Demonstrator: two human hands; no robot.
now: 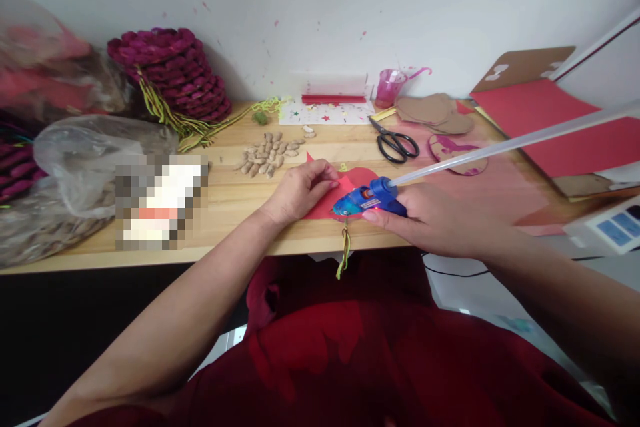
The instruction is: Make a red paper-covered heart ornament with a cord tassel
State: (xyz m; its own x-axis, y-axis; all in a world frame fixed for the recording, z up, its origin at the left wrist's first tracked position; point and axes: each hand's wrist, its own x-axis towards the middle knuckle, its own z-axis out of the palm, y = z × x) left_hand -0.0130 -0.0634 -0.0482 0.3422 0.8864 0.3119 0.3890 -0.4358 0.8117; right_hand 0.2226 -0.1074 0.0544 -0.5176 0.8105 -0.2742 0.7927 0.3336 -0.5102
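My right hand (430, 217) is closed round a blue hot glue gun (367, 197) with a long clear glue stick (510, 143) sticking out of its back. Its nozzle points left onto a red paper shape (357, 178) lying near the front edge of the wooden table (240, 203). My left hand (300, 190) presses down on the red paper, fingertips pinched at its upper edge. A yellow-green tassel (345, 250) hangs from the paper over the table edge.
Peanuts (267, 155) lie in a loose pile behind my left hand. Black scissors (396, 143), cardboard discs (435, 112), a pink cup (389, 87) and red sheets (555, 120) sit to the right. Magenta woven pieces (173, 70) and plastic bags (80, 167) fill the left.
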